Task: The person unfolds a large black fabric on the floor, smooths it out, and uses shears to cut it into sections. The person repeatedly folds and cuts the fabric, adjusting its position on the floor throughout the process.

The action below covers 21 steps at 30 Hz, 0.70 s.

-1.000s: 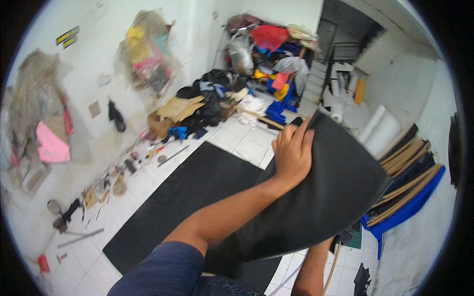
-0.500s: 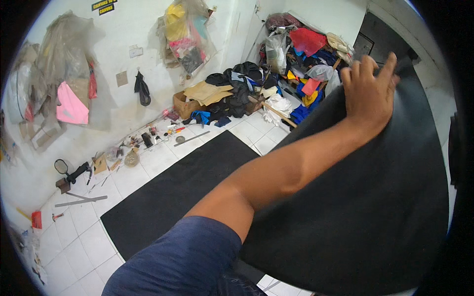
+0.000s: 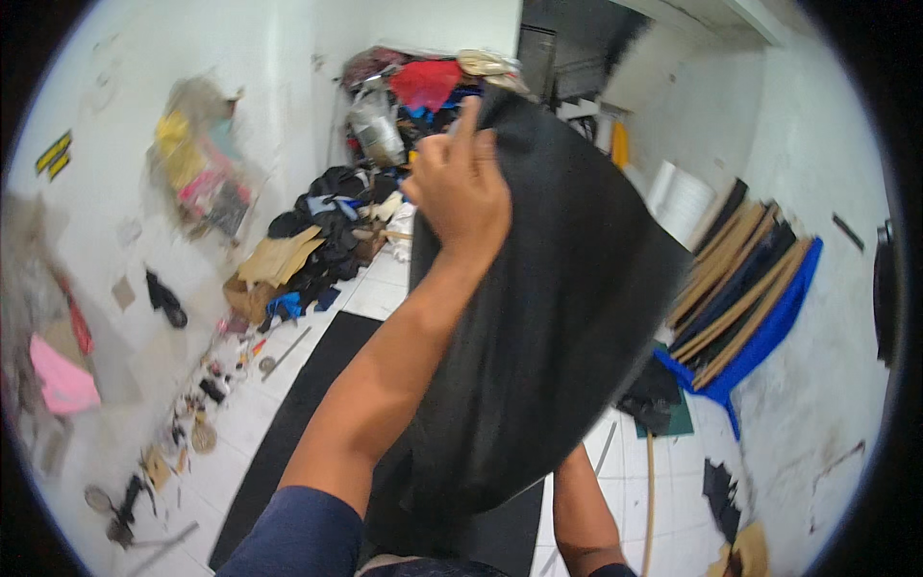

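Observation:
My left hand [image 3: 461,183] is raised, its fingers closed on the upper edge of a large, flexible black sheet [image 3: 548,288] that looks like leatherette or cloth. The sheet hangs curved in front of me. My right forearm [image 3: 582,519] goes up behind its lower edge, so the sheet hides my right hand and its fingers. Beneath, a black piece [image 3: 298,433] of similar material lies flat on the white tiled floor.
Small tools and bits [image 3: 202,433] line the left wall. A heap of cloth and bags [image 3: 336,212] fills the far corner. Long brown and dark rolls [image 3: 740,288] lean at the right wall beside blue cloth [image 3: 769,337]. A thin stick [image 3: 650,510] lies on the floor at right.
The view has swung to the right. The sheet, spread wide at the right before, now hangs narrower and more upright in the middle. My right forearm has come into view.

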{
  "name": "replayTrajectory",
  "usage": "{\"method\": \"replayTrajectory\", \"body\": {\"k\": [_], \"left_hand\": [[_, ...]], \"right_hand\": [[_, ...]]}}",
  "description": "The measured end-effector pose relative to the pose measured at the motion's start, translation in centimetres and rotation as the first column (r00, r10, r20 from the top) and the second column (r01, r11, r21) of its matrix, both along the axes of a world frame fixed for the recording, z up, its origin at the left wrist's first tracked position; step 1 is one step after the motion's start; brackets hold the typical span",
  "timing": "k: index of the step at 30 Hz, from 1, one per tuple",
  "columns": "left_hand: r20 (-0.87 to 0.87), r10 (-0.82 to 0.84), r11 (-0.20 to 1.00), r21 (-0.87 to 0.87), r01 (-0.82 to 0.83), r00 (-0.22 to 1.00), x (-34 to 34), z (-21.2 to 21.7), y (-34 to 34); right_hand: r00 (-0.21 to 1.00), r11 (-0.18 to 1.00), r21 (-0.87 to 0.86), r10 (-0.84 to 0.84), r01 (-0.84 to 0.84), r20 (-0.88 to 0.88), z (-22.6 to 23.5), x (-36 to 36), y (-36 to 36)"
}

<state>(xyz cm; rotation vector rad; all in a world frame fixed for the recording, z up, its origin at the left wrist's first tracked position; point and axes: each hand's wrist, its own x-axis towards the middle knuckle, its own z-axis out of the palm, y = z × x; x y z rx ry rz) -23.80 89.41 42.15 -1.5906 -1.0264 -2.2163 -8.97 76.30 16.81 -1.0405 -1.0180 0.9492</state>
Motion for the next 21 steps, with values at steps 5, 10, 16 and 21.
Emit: {"method": "replayTrajectory", "body": {"k": [5, 10, 16, 21], "left_hand": [[-0.012, -0.069, 0.997, 0.018, 0.069, 0.998, 1.5, -0.2, -0.5], [-0.084, -0.328, 0.943, 0.025, 0.332, 0.941, 1.0, -0.3, -1.5], [0.004, -0.227, 0.969, 0.099, 0.225, 0.974, 0.2, 2.6, -2.9], [-0.018, -0.231, 0.968, 0.093, 0.231, 0.973, 0.3, 2.1, -4.5]], "right_hand": [[0.998, 0.999, 0.005, 0.051, -0.050, -0.042, 1.1, -3.9, 3.5], [0.998, 1.000, -0.020, -0.014, 0.013, -0.056, 1.7, -1.0, 7.0], [0.995, 0.986, -0.142, 0.090, -0.083, 0.043, -3.5, -3.7, 6.5], [0.991, 0.980, -0.154, 0.130, -0.127, 0.009, -4.2, -5.5, 6.6]]}}
